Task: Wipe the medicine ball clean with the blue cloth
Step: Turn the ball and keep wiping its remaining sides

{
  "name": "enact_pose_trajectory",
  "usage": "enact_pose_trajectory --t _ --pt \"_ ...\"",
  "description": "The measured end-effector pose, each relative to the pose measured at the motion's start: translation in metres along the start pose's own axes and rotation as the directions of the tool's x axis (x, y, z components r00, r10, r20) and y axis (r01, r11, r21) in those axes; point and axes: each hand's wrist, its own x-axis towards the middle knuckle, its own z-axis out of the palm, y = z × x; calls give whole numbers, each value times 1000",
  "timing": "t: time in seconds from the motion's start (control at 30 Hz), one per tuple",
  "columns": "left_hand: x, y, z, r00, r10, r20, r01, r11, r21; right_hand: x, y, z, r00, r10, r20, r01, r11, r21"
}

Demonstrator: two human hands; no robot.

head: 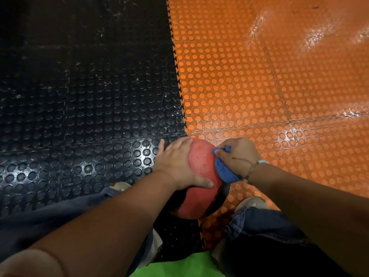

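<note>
Fingers: left hand (177, 166) spread flat, bracing the medicine ball (200, 160); right hand (238, 154) curled tight around the bunched blue cloth (225, 171).
Ball: lower centre of frame.
Progress: mid-wipe, cloth on its right side; left side and underside probably remain.

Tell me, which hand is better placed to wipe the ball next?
Right. The right hand grips the blue cloth against the right side of the medicine ball. The left hand lies spread on its left side, holding no cloth, so it better steadies.
</note>
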Motion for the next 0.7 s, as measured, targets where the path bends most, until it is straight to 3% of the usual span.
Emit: enact_pose_trajectory --t 0.13,0.23,0.3,0.4,0.5,0.63,0.7 --pt "-5 0 7 1000 11 -21 -9 997 80 -17 -13 8 969 -245 35 248 961 -121" --pt "-8 4 8 999 41 -13 -40 995 87 4 -4 2 999 -15 30 16 1000 -6" --pt "-8 8 10 998 54 -14 -53 996 75 18 2 -2 992 120 31 -119 992 -32" --pt "-5 12 14 998 52 -25 -51 997 52 14 -5 3 997 -33 70 46 980 -194" --pt "-2 14 15 998 56 -34 -54 997 58 -3 -11 2 969 -197 149 224 955 -195" --pt "-3 20 17 997 72 -29 -70 996 53 20 6 -8 992 77 104 -59 984 -167" --pt "-2 20 18 997 64 -39 -62 997 51 21 3 -4 995 63 79 -44 975 -220"
